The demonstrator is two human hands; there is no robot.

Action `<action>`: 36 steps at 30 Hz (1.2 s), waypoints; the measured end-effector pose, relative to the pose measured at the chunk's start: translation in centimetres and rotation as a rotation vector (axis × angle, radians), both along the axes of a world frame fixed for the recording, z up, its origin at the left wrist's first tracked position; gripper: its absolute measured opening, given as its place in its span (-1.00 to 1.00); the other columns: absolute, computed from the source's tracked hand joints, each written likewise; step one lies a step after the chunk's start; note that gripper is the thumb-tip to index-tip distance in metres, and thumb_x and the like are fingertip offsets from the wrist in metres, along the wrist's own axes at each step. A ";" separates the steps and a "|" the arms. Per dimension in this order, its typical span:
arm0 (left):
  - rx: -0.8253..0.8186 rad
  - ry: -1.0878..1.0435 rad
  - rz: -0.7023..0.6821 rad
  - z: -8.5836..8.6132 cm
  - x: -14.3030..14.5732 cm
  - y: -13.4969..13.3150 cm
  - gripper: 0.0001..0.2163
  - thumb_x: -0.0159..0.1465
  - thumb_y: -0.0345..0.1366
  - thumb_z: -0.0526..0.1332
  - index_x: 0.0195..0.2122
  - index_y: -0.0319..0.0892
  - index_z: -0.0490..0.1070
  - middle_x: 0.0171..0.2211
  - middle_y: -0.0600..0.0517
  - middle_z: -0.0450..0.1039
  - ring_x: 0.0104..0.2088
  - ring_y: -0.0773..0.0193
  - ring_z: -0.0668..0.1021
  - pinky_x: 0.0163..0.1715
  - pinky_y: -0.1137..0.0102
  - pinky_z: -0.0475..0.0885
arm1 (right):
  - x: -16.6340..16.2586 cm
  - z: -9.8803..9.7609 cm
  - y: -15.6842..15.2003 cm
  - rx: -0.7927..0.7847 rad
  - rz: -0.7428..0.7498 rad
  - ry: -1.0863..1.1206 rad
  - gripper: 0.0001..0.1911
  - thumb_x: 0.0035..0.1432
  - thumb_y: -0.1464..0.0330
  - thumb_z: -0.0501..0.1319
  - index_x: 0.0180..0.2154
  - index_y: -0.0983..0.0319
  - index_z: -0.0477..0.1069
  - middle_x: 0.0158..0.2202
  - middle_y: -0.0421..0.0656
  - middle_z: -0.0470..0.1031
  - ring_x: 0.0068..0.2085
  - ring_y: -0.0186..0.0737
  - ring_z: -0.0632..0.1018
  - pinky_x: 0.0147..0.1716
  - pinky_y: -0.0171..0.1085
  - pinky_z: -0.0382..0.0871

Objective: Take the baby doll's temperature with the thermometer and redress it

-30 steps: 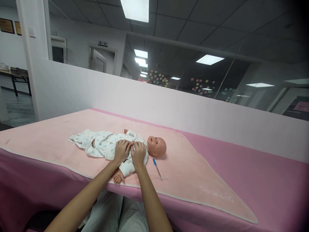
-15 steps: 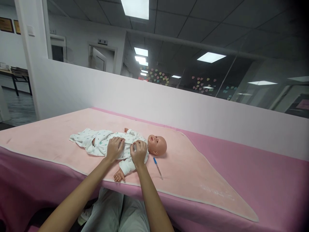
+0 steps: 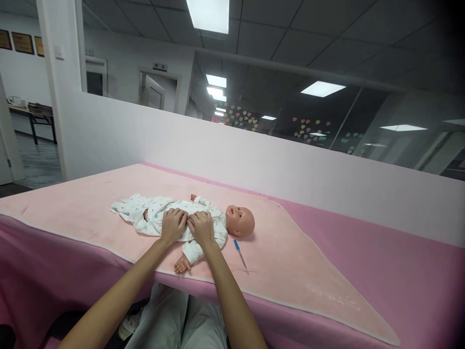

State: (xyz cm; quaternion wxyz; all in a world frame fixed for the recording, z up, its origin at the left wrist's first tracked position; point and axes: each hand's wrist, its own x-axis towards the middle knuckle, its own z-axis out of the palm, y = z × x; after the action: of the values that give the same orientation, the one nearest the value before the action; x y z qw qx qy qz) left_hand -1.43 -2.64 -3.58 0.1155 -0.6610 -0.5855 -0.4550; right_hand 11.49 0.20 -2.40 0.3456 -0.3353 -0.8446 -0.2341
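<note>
A baby doll (image 3: 240, 221) lies on its back, its head to the right. It wears a white patterned outfit (image 3: 156, 211). Over the doll's belly, my left hand (image 3: 174, 224) is closed with its fingers curled on the cloth. My right hand (image 3: 202, 228) is beside it, nearer the chest, its fingers bent and gripping the outfit's front. The two hands nearly touch at the fingertips, and the exact pinch is hidden. One doll arm (image 3: 182, 264) points toward me. A thin stick with a blue end (image 3: 237, 245), like a thermometer, lies below the head.
A peach mat (image 3: 290, 271) covers much of the pink-covered table (image 3: 363, 232). Behind it rises a white partition (image 3: 254, 160) with glass above. My legs (image 3: 181, 320) are under the near edge. Farther left, a side table (image 3: 32, 111) stands beyond a doorway.
My right hand has shifted left along the outfit, from the chest toward my left hand. My left hand stays at the belly. The view has turned slightly left.
</note>
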 end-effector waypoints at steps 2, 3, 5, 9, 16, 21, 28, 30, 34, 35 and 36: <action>-0.011 -0.041 -0.001 -0.1 -0.1 0.2 -0.77 0.27 -0.25 -0.04 -0.38 -0.12 0.39 -0.36 0.01 0.43 -0.26 0.19 0.37 -0.24 0.28 0.16 | -0.3 0.2 0.0 0.001 -0.027 -0.002 -0.93 0.12 0.33 0.15 -0.35 0.20 0.32 -0.39 -0.18 0.38 -0.30 -0.23 0.34 -0.25 -0.22 0.11; -0.019 -0.062 -0.001 -0.1 -0.1 0.2 -0.76 0.27 -0.25 -0.04 -0.38 -0.12 0.39 -0.36 0.02 0.43 -0.26 0.19 0.38 -0.24 0.28 0.16 | -0.4 0.3 -0.1 0.005 -0.037 -0.002 -0.93 0.12 0.33 0.15 -0.36 0.21 0.32 -0.39 -0.17 0.38 -0.31 -0.23 0.34 -0.25 -0.22 0.10; -0.032 -0.093 -0.008 -0.1 -0.2 0.3 -0.76 0.28 -0.23 -0.04 -0.37 -0.11 0.39 -0.36 0.02 0.43 -0.26 0.20 0.38 -0.25 0.29 0.16 | -0.6 0.5 -0.2 0.020 -0.052 -0.005 -0.93 0.12 0.35 0.14 -0.37 0.22 0.30 -0.39 -0.17 0.37 -0.31 -0.23 0.33 -0.26 -0.22 0.10; -0.038 -0.107 -0.020 -0.1 -0.1 0.4 -0.76 0.28 -0.23 -0.04 -0.37 -0.11 0.39 -0.36 0.04 0.43 -0.26 0.22 0.39 -0.26 0.31 0.16 | -0.8 0.4 -0.1 0.037 -0.040 -0.006 -0.95 0.11 0.38 0.11 -0.39 0.23 0.30 -0.40 -0.17 0.35 -0.31 -0.24 0.32 -0.25 -0.23 0.12; -0.040 -0.085 0.011 -0.3 0.0 0.5 -0.76 0.28 -0.23 -0.03 -0.38 -0.11 0.39 -0.37 0.04 0.44 -0.28 0.22 0.38 -0.27 0.31 0.14 | -0.7 -0.4 0.5 0.029 0.011 0.047 -0.91 0.09 0.46 0.10 -0.43 0.23 0.35 -0.42 -0.18 0.35 -0.32 -0.27 0.31 -0.26 -0.26 0.15; -0.047 -0.075 0.020 -0.3 0.1 0.5 -0.76 0.28 -0.24 -0.04 -0.35 -0.12 0.40 -0.36 0.02 0.43 -0.27 0.20 0.39 -0.27 0.31 0.15 | -0.4 -0.5 0.5 0.025 0.052 0.080 -0.86 0.15 0.43 0.08 -0.37 0.20 0.41 -0.35 -0.17 0.38 -0.27 -0.29 0.34 -0.26 -0.28 0.16; -0.030 -0.068 -0.001 -0.2 0.0 0.5 -0.77 0.28 -0.24 -0.04 -0.35 -0.11 0.39 -0.35 0.03 0.43 -0.26 0.21 0.40 -0.27 0.31 0.16 | -0.5 -0.6 0.6 -0.013 0.029 0.107 -0.87 0.18 0.40 0.08 -0.32 0.19 0.40 -0.34 -0.17 0.39 -0.27 -0.28 0.35 -0.25 -0.27 0.17; -0.028 -0.074 -0.010 -0.2 -0.1 0.4 -0.77 0.29 -0.24 -0.04 -0.34 -0.10 0.39 -0.35 0.03 0.43 -0.26 0.21 0.40 -0.26 0.30 0.15 | -0.5 -0.6 0.6 -0.016 0.027 0.107 -0.88 0.18 0.39 0.08 -0.31 0.18 0.39 -0.34 -0.18 0.39 -0.27 -0.28 0.35 -0.25 -0.28 0.16; -0.020 -0.072 -0.028 -0.3 -0.1 0.3 -0.76 0.29 -0.24 -0.05 -0.34 -0.10 0.39 -0.33 0.04 0.43 -0.27 0.22 0.39 -0.26 0.30 0.15 | -0.4 -0.4 0.4 -0.040 0.016 0.129 -0.91 0.18 0.38 0.09 -0.36 0.20 0.35 -0.38 -0.20 0.41 -0.28 -0.28 0.36 -0.22 -0.27 0.13; -0.017 -0.066 -0.029 -0.3 -0.1 0.3 -0.76 0.29 -0.24 -0.05 -0.34 -0.10 0.39 -0.33 0.04 0.43 -0.27 0.22 0.39 -0.26 0.30 0.15 | -0.5 -0.4 0.4 -0.051 0.016 0.143 -0.91 0.18 0.38 0.09 -0.37 0.21 0.34 -0.39 -0.20 0.41 -0.29 -0.28 0.36 -0.22 -0.27 0.13; -0.015 -0.061 -0.027 -0.3 -0.1 0.3 -0.76 0.29 -0.25 -0.05 -0.34 -0.10 0.39 -0.33 0.04 0.43 -0.27 0.22 0.39 -0.26 0.30 0.15 | -0.5 -0.3 0.3 -0.060 0.016 0.159 -0.91 0.18 0.38 0.10 -0.38 0.21 0.33 -0.40 -0.21 0.41 -0.30 -0.28 0.36 -0.21 -0.27 0.12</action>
State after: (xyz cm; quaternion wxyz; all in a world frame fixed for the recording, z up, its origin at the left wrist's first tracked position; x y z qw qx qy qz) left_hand -1.50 -2.36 -3.88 0.0866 -0.6556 -0.5829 -0.4722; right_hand 11.01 0.54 -2.71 0.4031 -0.3563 -0.8237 -0.1788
